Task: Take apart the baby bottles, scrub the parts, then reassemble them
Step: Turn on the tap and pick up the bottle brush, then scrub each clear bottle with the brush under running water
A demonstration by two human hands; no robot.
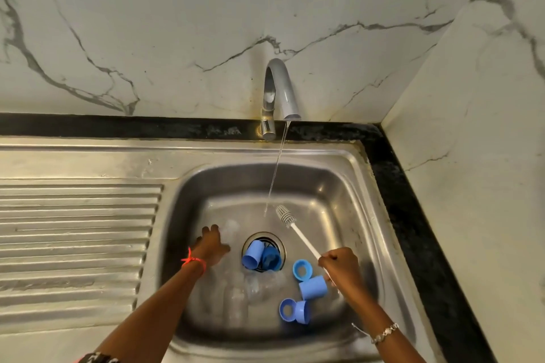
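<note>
Clear bottle [229, 228]: on the sink floor, left of the drain; see-through and blurred, outline hard to make out.
Left hand [211, 246]: reaches down to that bottle, fingers bent over it; whether they truly grip it cannot be told from this angle.
More clear bottles [236, 292]: faint pale shapes lying at the basin's near middle; their number is not readable.
Blue caps on drain [262, 256]: two, lying tipped over the drain [281, 244], touching each other and covering most of its grate.
Blue ring [302, 270]: right of the drain, open side up.
Blue cap [313, 287]: lying on its side just below that ring, beside the right hand.
Ring-and-cap pair [295, 311]: nearest the front wall, touching each other.
Bottle brush [285, 216]: white handle, grey bristled head raised just right of the water stream [277, 162].
Right hand [339, 265]: fist closed round the brush handle; handle's lower end hidden inside it.
Sink [383, 215]: steel basin, ribbed drainboard [73, 230] to the left.
Tap [278, 94]: running thinly.
Worktop [413, 215]: dark strip, front cut off.
</note>
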